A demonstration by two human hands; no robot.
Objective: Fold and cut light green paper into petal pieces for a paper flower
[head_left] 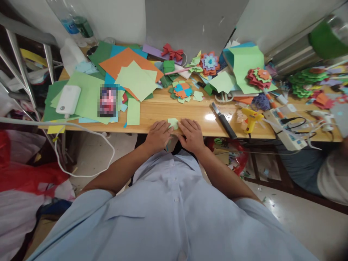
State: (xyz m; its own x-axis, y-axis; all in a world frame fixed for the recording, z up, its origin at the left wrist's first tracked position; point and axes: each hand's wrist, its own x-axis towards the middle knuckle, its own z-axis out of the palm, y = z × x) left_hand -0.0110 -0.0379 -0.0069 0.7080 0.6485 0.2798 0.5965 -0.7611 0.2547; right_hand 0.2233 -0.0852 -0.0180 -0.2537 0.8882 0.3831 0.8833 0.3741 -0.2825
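Green paper (172,123), a small pale piece, sits at the front edge of the worktop (160,108), between the two hands and touching both. The left hand (158,136) has its fingers bent over one side of the paper, and the right hand (191,135) has its fingers on the other. Both hands are close together; whether the thumbs pinch from below or the fingertips only press down, I cannot tell.

The step in hand looks like folding or creasing this piece. The next move would seem to call for keeping its sides lined up, one hand steadying while the other presses along the fold.

Farther back from the front edge lies a flower (182,91) with orange and blue petals. To the right, a black-handled tool (227,125), perhaps a knife, and a yellow glue gun (251,119) lie near the front edge, well apart from the fingers.
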